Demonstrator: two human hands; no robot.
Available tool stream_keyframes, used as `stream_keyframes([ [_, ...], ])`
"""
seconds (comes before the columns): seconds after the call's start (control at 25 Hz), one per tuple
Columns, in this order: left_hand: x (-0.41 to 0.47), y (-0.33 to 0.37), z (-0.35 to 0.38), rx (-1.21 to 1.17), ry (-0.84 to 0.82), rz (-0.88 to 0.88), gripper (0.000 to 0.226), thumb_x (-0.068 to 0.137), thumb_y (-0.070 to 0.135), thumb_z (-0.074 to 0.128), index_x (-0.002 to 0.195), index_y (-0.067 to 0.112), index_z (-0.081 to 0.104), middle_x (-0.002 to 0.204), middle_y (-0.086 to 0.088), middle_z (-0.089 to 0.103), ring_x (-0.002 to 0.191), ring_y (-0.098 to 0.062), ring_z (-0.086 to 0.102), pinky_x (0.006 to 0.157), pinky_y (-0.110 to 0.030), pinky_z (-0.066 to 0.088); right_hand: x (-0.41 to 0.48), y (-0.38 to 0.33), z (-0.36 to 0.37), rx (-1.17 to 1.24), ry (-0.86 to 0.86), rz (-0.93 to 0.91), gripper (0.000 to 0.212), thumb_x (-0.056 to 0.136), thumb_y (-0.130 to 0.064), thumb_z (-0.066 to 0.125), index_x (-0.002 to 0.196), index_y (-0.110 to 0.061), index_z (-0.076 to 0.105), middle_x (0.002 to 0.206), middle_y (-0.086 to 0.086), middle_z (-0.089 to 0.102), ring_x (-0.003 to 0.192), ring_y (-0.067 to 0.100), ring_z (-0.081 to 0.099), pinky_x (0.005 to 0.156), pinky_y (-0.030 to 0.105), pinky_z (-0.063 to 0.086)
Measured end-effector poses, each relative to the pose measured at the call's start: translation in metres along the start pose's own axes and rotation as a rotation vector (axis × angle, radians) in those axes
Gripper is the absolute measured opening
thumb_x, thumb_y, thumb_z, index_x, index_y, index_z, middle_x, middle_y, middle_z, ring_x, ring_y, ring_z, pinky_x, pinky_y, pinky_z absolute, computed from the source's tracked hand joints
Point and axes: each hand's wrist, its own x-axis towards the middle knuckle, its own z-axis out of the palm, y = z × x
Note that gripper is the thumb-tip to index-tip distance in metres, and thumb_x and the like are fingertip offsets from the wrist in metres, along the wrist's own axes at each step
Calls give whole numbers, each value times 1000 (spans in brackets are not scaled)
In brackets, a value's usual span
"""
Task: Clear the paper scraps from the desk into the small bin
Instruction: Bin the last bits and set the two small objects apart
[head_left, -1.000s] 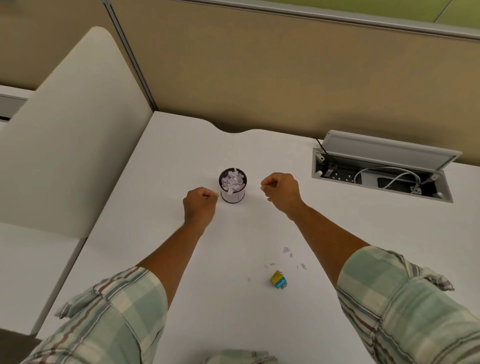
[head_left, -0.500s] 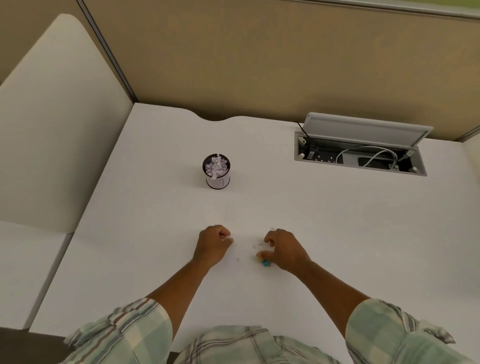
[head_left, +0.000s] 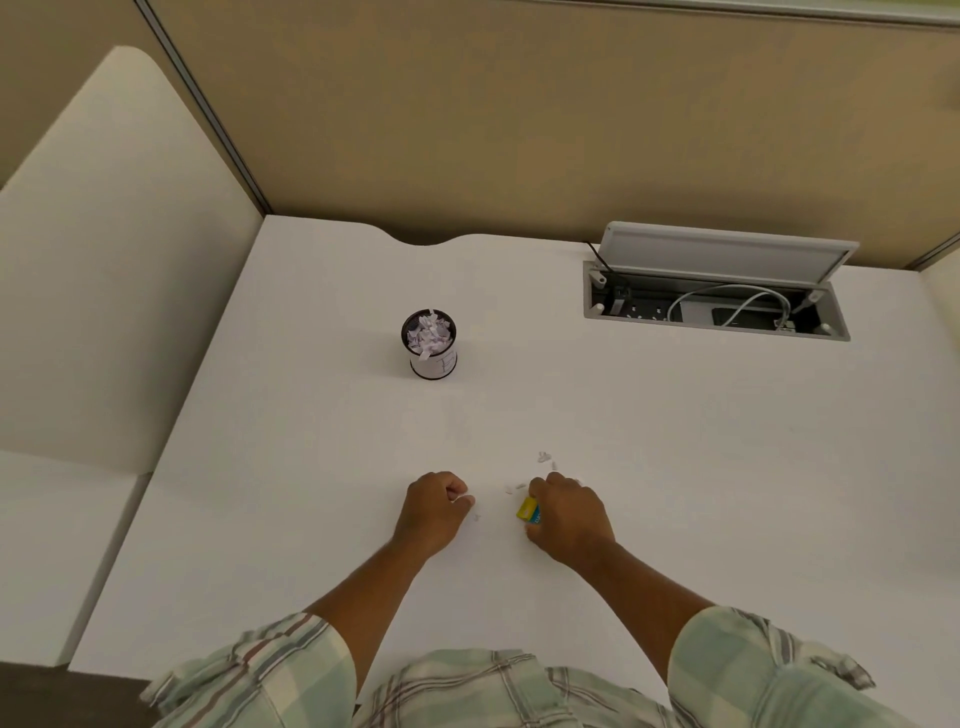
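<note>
a: start at the fingers (head_left: 460, 493) of the left hand (head_left: 431, 512). what are they doing?

b: curled in tight, thumb tip pressed to forefinger over a white sliver. it looks like a pinch on one paper scrap, though the piece is too small to be sure. another fleck (head_left: 476, 517) lies on the surface just beside that thumb.

a: and the right hand (head_left: 569, 517)?

b: knuckles up, fingers bent down onto the surface, closed narrow. a yellow and blue object (head_left: 529, 510) sits against the thumb side, touching it. whether it is gripped or only nudged, i cannot tell.

a: where are the rest of the paper scraps (head_left: 544, 458)?

b: a few tiny white bits lie just beyond the right hand, and a couple (head_left: 515, 487) between the two hands. the small bin (head_left: 430, 345), a dark cup with a white label, stands well apart, farther back and to the left, already heaped with torn paper to its rim.

a: what could go wrong?

b: the bits are feather-light, so a quick move of the wrist or sleeve may blow them about the surface (head_left: 675, 441). a weak pinch could drop a piece on the way. the heap is the bigger worry: anything dropped on top may slide off, or a knock could tip the cup. the open cable tray (head_left: 717, 312) at the back right could also swallow a stray.
</note>
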Motion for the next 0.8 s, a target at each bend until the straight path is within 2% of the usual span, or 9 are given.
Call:
stream_keyframes([
  [0.16, -2, 1, 3, 22, 8, 50, 8, 86, 22, 72, 92, 18, 73, 97, 3, 72, 88, -9, 64, 74, -16, 43, -1, 3, 2, 225, 23, 122, 48, 75, -43, 68, 118, -27, 53, 102, -5, 64, 93, 20, 64, 74, 30, 48],
  [0.32, -7, 11, 15, 88, -21, 124, 15, 89, 27, 73, 103, 20, 72, 101, 4, 68, 87, -7, 61, 74, -15, 44, -3, 15, -2, 555, 47, 302, 48, 69, -42, 81, 108, -33, 55, 89, -11, 63, 77, 6, 64, 65, 24, 52],
  [0.44, -9, 22, 28, 145, -44, 157, 22, 89, 33, 74, 105, 18, 71, 105, 1, 68, 93, -13, 65, 79, -26, 54, -4, 29, -8, 594, 121, 343, 44, 73, -39, 83, 108, -31, 58, 93, -11, 63, 78, 3, 61, 63, 20, 48],
  [0.56, -12, 34, 41, 201, -77, 148, 33, 85, 41, 77, 107, 17, 69, 108, 0, 66, 98, -17, 65, 83, -32, 56, 2, 49, -19, 617, 212, 391, 43, 78, -37, 82, 113, -25, 61, 100, -6, 65, 85, 11, 62, 69, 24, 47],
  [0.72, -15, 50, 57, 299, -61, 125, 43, 81, 54, 76, 103, 17, 67, 103, 0, 64, 94, -18, 63, 74, -29, 50, 12, 81, -34, 566, 250, 493, 46, 80, -35, 81, 119, -20, 60, 111, 1, 67, 98, 21, 64, 83, 37, 55],
  [0.8, -14, 55, 63, 368, -36, 117, 41, 84, 50, 75, 105, 16, 66, 106, -2, 66, 97, -20, 65, 74, -30, 49, 14, 95, -37, 525, 226, 540, 48, 82, -36, 80, 121, -21, 58, 116, 3, 66, 104, 24, 64, 86, 41, 56],
])
